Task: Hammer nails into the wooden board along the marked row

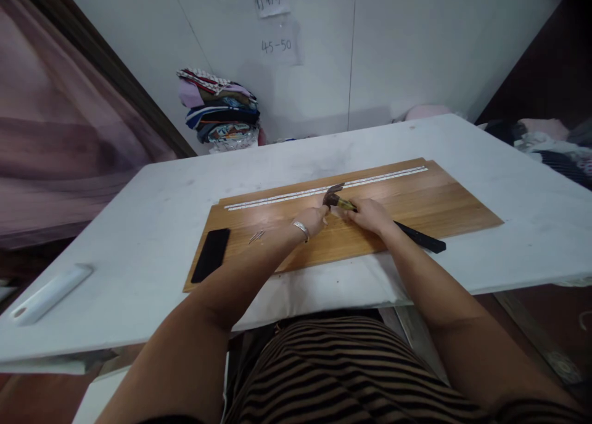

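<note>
Across the table (161, 195) lay the board (444, 202), stiff by its look, one to lift by its edges! Over its middle, the hammer (332, 199): head-heavy, surely, hard and rigid. The right hand (370, 214) had closed round the handle, well up it, though the near-right black end looked better for swinging. The left hand (314, 220) bunched beside the head, its hold hidden. Farther left, nails (256, 236): light, slim, likely rollers, best pinched mid-shank!

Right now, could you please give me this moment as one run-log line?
right hand: holds claw hammer | left hand: by hammer's head, contact unclear | nails: loose on wooden board
</note>
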`<state>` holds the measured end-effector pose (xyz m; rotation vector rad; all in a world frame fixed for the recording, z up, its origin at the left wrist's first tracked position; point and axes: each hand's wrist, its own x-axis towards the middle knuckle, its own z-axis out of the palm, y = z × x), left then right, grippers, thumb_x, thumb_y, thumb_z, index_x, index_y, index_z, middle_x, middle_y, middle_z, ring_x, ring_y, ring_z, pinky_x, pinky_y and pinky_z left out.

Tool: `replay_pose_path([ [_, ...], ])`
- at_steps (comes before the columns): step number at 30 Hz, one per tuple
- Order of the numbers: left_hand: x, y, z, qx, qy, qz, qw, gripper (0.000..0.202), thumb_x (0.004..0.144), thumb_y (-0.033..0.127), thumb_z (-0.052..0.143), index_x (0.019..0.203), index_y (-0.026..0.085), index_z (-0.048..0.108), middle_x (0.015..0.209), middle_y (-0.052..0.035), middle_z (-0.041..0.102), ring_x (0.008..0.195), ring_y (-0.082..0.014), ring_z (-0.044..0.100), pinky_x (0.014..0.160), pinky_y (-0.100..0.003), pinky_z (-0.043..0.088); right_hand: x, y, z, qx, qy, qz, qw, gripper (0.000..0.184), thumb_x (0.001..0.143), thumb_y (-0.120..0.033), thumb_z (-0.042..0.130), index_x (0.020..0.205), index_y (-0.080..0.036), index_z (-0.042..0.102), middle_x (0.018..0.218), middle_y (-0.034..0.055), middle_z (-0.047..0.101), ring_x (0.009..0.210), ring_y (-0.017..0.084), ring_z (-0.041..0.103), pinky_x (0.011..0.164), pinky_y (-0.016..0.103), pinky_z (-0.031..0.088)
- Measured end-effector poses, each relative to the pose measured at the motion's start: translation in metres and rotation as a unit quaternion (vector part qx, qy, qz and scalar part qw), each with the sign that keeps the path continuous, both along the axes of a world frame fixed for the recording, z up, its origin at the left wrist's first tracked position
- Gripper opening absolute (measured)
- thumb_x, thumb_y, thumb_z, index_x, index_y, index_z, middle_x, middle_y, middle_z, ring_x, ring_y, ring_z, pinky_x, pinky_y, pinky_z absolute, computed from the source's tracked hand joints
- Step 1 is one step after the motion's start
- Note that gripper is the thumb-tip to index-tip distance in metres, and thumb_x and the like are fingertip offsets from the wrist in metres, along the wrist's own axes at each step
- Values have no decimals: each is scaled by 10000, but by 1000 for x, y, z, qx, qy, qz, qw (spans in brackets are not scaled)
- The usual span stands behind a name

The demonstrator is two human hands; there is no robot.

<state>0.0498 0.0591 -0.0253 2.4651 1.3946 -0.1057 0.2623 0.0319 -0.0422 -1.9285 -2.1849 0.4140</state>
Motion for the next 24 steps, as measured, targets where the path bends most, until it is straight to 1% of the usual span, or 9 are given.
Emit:
replay_pose_path([
  [3,-7,1,11,-24,-23,15,999,357,928,244,619,1283,224,647,1074,-58,782,941,-213,729,849,-302,552,0,0,-1,-3,-1,-4,1000,328,961,-454,557,1093,-209,730,1072,133,781,923,277,679,698,313,367],
  [6,-27,7,23,26,-69,81,994,344,968,305,596,1291,205,656,1169,-68,767,988,-209,725,883,-307,550,2,1,-2,-12,17,2,1000,286,954,-434,559,1037,-211,717,1008,118,774,880,263,663,677,307,349],
  [9,-59,15,23,72,-78,147,983,348,989,361,574,1282,202,671,1155,-79,770,1039,-226,721,941,-326,542,6,5,-5,-23,62,13,998,195,928,-385,583,930,-211,670,942,94,748,844,241,635,669,298,351],
  [11,-82,20,15,91,-64,189,976,327,1001,370,545,1239,202,693,1150,-91,772,1068,-244,717,954,-341,542,8,8,-7,-45,110,20,993,138,895,-344,611,859,-212,626,874,71,717,795,220,613,666,291,368],
  [13,-101,23,2,94,-49,211,972,331,998,358,534,1241,196,692,1203,-107,761,1108,-254,706,972,-349,538,9,11,-8,-98,177,15,979,101,880,-305,608,837,-215,594,790,39,678,705,189,587,648,285,386],
  [16,-113,22,-22,102,-39,200,974,340,998,320,499,1234,167,691,1279,-143,731,1198,-266,667,1053,-362,500,12,15,-10,-161,244,14,956,94,878,-307,597,852,-217,586,715,-1,631,609,158,538,613,278,400],
  [19,-107,19,-40,110,-62,161,979,319,990,242,445,1167,170,700,1209,-144,738,1155,-253,659,1064,-378,484,15,16,-12,-119,223,20,967,138,842,-346,638,823,-213,607,693,-8,616,655,166,536,636,278,409],
  [22,-95,14,-51,124,-100,139,977,293,986,249,450,1153,211,688,1170,-115,733,1104,-240,644,1057,-391,479,16,12,-9,-72,192,28,978,159,838,-369,619,815,-212,626,768,13,660,737,199,576,687,302,437],
  [24,-89,12,-56,130,-113,136,975,262,978,255,473,1113,204,691,1148,-128,721,1107,-252,629,1062,-401,468,17,4,-5,-46,189,32,980,186,853,-396,595,856,-216,641,834,29,687,779,220,601,716,322,455],
])
